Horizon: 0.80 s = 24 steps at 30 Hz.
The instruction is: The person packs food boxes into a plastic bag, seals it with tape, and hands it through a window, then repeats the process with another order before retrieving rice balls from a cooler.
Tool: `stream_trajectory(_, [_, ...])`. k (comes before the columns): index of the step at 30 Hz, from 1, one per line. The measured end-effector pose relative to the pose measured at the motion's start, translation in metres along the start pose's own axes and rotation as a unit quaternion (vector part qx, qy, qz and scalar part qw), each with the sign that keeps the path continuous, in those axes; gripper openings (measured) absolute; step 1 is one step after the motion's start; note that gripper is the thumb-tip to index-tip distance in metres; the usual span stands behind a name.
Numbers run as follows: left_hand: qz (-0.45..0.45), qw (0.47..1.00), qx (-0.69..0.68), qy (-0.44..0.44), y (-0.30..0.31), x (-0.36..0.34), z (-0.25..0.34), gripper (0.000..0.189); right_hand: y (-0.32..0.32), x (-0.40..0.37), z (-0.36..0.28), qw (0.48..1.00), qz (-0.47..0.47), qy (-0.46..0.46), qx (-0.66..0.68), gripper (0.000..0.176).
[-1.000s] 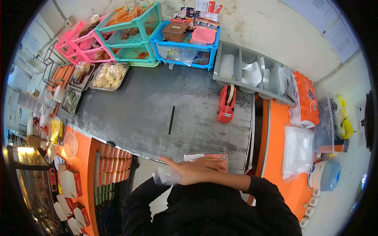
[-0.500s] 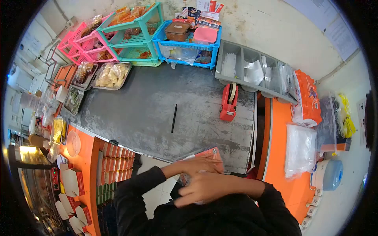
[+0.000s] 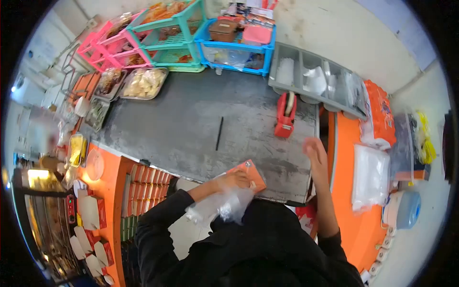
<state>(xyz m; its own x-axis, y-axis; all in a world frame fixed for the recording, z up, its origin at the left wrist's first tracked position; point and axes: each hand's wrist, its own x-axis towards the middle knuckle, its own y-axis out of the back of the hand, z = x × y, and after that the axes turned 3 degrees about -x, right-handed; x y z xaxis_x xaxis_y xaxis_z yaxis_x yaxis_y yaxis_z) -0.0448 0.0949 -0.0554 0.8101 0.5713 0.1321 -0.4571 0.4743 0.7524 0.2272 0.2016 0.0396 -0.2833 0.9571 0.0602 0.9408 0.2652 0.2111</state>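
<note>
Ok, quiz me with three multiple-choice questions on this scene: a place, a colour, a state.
1. Where is the orange box? A in the left hand at the grey counter's near edge; B on the floor; C in a drawer.
2. What colour is the tape dispenser? A blue; B red; C green.
3. How is the right hand? A open, holding nothing; B a fist; C gripping a cup.
Answers: A, the hand grips it there; B, its body is red; A, it is open and empty.

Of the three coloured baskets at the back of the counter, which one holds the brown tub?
The blue basket, rightmost of the three, beside the grey organiser; the brown tub sits in its top.
</note>
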Motion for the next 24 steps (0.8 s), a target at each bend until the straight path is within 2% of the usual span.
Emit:
stream_trajectory(2, [0.018,0.992,0.125,-0.009,-0.006,-0.008,-0.021,0.042,0.010,-0.021,0.011,0.997,-0.027,-0.067,0.010,0.019])
stream_trajectory(3, [0.042,0.970,0.239,0.024,0.001,-0.025,-0.035,0.042,0.002,-0.036,0.057,0.994,-0.019,-0.106,0.019,0.019])
stream_trajectory(4, [0.069,0.980,0.146,0.120,0.003,-0.025,-0.045,0.046,-0.010,-0.041,0.067,0.995,-0.035,-0.088,-0.018,0.020])
stream_trajectory(5, [0.202,0.963,0.127,0.123,0.006,-0.024,-0.053,0.047,-0.021,-0.045,0.073,0.990,-0.092,-0.080,-0.066,0.022])
stream_trajectory(6, [0.377,0.914,-0.038,0.147,-0.021,-0.014,-0.081,0.051,-0.043,-0.050,0.080,0.993,-0.080,-0.050,-0.067,0.028])
stream_trajectory(7, [0.468,0.865,-0.049,0.173,0.003,0.000,-0.049,0.050,-0.057,-0.055,0.062,0.979,-0.128,-0.027,-0.158,0.043])
stream_trajectory(8, [0.538,0.816,-0.041,0.209,-0.021,0.014,-0.080,0.048,-0.084,-0.054,0.044,0.974,-0.173,-0.004,-0.145,0.043])
stream_trajectory(9, [0.642,0.719,0.091,0.251,-0.028,0.035,-0.065,0.046,-0.105,-0.059,0.026,0.932,-0.175,0.037,-0.315,0.051])
stream_trajectory(10, [0.646,0.679,-0.016,0.348,-0.025,0.053,-0.058,0.043,-0.117,-0.061,0.017,0.861,-0.156,0.079,-0.478,0.058])
stream_trajectory(11, [0.673,0.640,-0.050,0.366,-0.034,0.075,-0.060,0.041,-0.131,-0.060,0.021,0.835,-0.153,0.086,-0.522,0.078])
stream_trajectory(12, [0.697,0.604,-0.083,0.377,-0.039,0.091,-0.062,0.041,-0.140,-0.052,0.056,0.834,-0.159,0.100,-0.519,0.078])
stream_trajectory(13, [0.705,0.596,-0.075,0.376,-0.036,0.102,-0.056,0.041,-0.140,-0.034,0.110,0.789,-0.067,0.166,-0.588,0.084])
stream_trajectory(14, [0.716,0.574,0.004,0.397,-0.031,0.111,-0.047,0.038,-0.142,-0.023,0.138,0.730,0.029,0.227,-0.644,0.091])
stream_trajectory(15, [0.721,0.546,0.084,0.418,-0.026,0.111,-0.044,0.036,-0.135,-0.023,0.087,0.823,-0.109,0.078,-0.552,0.088])
stream_trajectory(16, [0.727,0.535,0.093,0.421,-0.019,0.105,-0.048,0.036,-0.128,-0.012,0.052,0.823,-0.117,0.091,-0.548,0.088])
stream_trajectory(18, [0.463,0.648,0.185,0.575,-0.010,0.094,-0.051,0.036,-0.122,-0.005,0.017,0.702,-0.296,-0.030,-0.647,0.092])
stream_trajectory(19, [0.293,0.736,0.205,0.575,-0.010,0.090,-0.045,0.033,-0.109,0.002,0.039,0.702,-0.296,-0.031,-0.647,0.092])
stream_trajectory(20, [0.251,0.828,0.220,0.449,-0.004,0.063,-0.017,0.032,-0.091,0.015,0.048,0.708,-0.318,-0.012,-0.631,0.086])
stream_trajectory(21, [0.198,0.906,0.236,0.290,0.008,0.053,-0.001,0.031,-0.078,0.028,0.052,0.709,-0.393,0.046,-0.584,0.081])
stream_trajectory(22, [0.156,0.945,0.223,0.184,0.010,0.058,0.000,0.027,-0.061,0.046,0.057,0.700,-0.508,0.135,-0.483,0.075])
stream_trajectory(23, [0.117,0.964,0.196,0.137,0.002,0.072,-0.001,0.023,-0.050,0.063,0.057,0.674,-0.590,0.231,-0.380,0.070])
stream_trajectory(24, [0.068,0.975,0.170,0.124,-0.004,0.090,-0.005,0.021,-0.053,0.077,0.059,0.628,-0.623,0.338,-0.321,0.064])
